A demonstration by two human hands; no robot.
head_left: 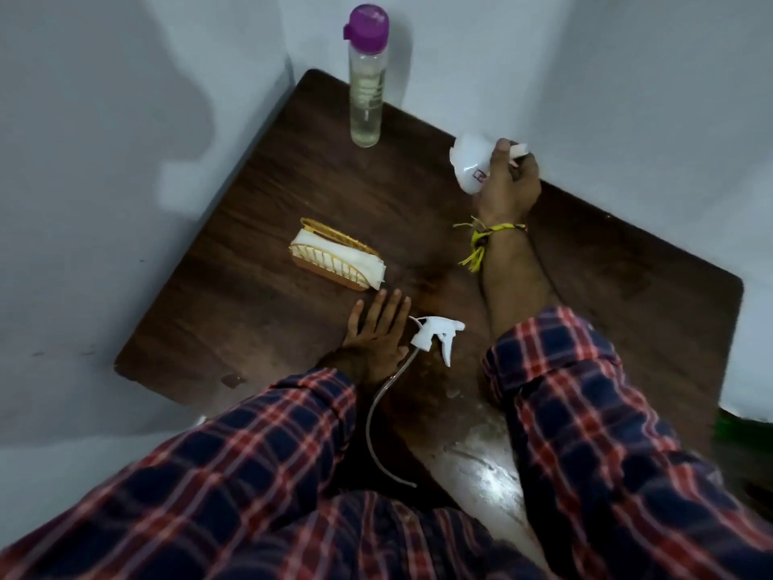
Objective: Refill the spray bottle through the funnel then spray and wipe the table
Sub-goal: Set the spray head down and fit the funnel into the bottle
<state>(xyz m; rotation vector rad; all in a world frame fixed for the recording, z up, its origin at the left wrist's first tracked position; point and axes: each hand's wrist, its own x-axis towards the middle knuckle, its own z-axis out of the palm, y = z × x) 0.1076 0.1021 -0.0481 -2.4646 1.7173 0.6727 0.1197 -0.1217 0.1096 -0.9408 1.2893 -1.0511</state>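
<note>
My right hand [508, 182] is closed around a white funnel [468, 165] at the far side of the dark wooden table [259, 203], close to the back wall. A white trigger spray head [437, 334] with its long clear tube [376, 416] lies loose on the table in front of me. My left hand [376, 332] rests flat on the table just left of the spray head, fingers spread, holding nothing. A tall clear bottle with a purple cap [367, 77] stands upright at the far corner, with a little liquid at its bottom. No spray bottle body shows.
A gold wire holder with white tissues [339, 261] sits left of centre, just beyond my left hand. White walls close in the table at the back and left. A wet, shiny patch [481, 462] lies on the near part of the table between my arms.
</note>
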